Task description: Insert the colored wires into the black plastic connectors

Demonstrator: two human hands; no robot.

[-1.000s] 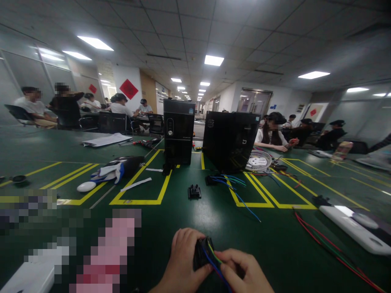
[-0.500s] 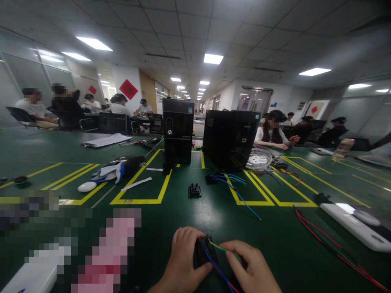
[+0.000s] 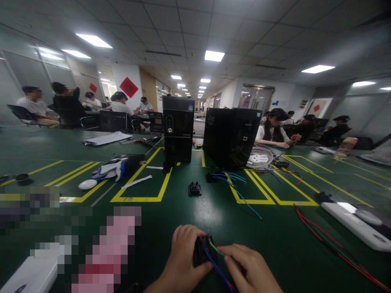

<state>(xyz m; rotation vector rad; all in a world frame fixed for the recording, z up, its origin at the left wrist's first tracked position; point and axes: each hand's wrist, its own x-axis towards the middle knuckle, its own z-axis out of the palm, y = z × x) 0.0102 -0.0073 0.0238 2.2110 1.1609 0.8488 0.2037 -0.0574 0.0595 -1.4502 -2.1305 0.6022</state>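
My left hand (image 3: pixel 185 257) is closed around a small black plastic connector (image 3: pixel 200 252), fingers over its far side and thumb at its near edge. A blue wire (image 3: pixel 216 269) and a yellow-green wire (image 3: pixel 214 248) run out of the connector toward me. Just to its right, my right hand (image 3: pixel 249 266) pinches the yellow-green wire between thumb and index finger. Where the wires enter the connector is too small to make out. Farther forward lies a similar black part (image 3: pixel 194 189) with upright prongs, apart from both hands.
Two black computer cases (image 3: pixel 179 130) stand ahead. Another black part with blue wires (image 3: pixel 230 178) lies beyond my right hand. Red and green wires (image 3: pixel 324 240) and a white device (image 3: pixel 356 224) are at the right. A glove (image 3: pixel 110 171) lies left; a person (image 3: pixel 276 130) sits across.
My right hand's fingers have shifted slightly left along the yellow-green wire, closer to the connector. My left hand keeps its hold on the connector.
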